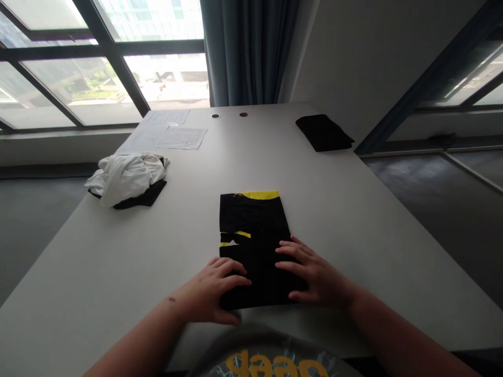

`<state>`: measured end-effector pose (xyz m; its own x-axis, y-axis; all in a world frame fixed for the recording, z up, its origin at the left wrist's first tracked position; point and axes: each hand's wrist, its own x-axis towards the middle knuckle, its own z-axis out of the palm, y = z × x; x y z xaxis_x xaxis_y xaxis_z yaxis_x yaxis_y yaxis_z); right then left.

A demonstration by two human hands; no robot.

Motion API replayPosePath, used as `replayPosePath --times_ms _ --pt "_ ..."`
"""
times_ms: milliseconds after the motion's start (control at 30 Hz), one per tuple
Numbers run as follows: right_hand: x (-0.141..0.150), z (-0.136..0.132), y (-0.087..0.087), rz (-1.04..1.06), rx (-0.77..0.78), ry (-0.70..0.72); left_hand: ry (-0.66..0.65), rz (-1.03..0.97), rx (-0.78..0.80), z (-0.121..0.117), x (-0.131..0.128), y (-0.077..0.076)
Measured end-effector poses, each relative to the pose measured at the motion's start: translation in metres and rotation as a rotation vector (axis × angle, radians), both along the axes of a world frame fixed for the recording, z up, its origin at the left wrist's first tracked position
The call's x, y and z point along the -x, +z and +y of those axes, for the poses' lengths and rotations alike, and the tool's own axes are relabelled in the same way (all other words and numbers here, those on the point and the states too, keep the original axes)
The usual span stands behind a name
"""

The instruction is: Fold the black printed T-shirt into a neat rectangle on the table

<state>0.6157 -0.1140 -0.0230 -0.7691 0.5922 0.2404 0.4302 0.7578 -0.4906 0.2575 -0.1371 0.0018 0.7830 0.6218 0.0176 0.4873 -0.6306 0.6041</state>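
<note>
In front of me on the white table lies a folded black garment (255, 214) with yellow trim along its far edge and yellow stripes on its left side. My left hand (214, 290) rests on the near left part of the cloth, fingers stretched over it and thumb at the near edge. Across from it, my right hand (310, 272) lies on the right edge, its fingers spread on the black fabric. Neither hand grips the garment; both touch it from above.
A crumpled white cloth (126, 178) with black fabric beneath it lies at the table's left edge. Paper sheets (183, 137) are at the far left. A folded black cloth (324, 133) sits at the far right. Two round table holes (243, 114) show near the back.
</note>
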Motion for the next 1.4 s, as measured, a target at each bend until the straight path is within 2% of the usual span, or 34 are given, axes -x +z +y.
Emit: replayPosePath --times_ms 67,133,367,500,733,867,967,1067,1200,1300,1400 --pt "0.000 -0.008 0.001 -0.073 0.023 0.095 -0.011 0.049 -0.006 -0.001 -0.001 0.000" --pt "-0.004 -0.015 -0.001 -0.121 0.043 0.111 -0.004 0.069 -0.024 -0.002 0.001 0.001" --pt "-0.022 -0.027 -0.020 -0.018 -0.036 -0.120 0.034 0.039 -0.082 -0.003 0.002 -0.002" --pt "-0.018 -0.017 -0.021 0.000 -0.024 -0.195 0.086 -0.013 -0.041 0.005 0.003 -0.007" --pt "-0.013 0.012 -0.014 0.143 0.036 -0.143 0.093 -0.046 -0.060 0.030 0.014 -0.017" --pt "-0.014 0.014 -0.013 0.215 0.082 -0.127 0.057 0.013 -0.149 0.028 0.014 -0.014" --pt "-0.011 0.008 -0.009 0.301 0.126 -0.147 0.091 -0.124 -0.161 0.021 0.010 -0.011" --pt "-0.008 0.003 -0.005 0.377 0.199 -0.231 0.194 -0.343 -0.096 0.018 0.005 -0.011" --pt "0.001 0.018 -0.005 0.403 0.258 -0.481 0.366 -0.551 0.036 0.034 -0.005 -0.018" --pt "0.014 0.049 -0.007 0.429 0.190 -0.677 0.628 -0.549 0.044 0.064 -0.015 -0.021" --pt "0.027 0.082 -0.008 0.392 0.137 -0.786 0.842 -0.418 0.044 0.099 -0.025 -0.020"
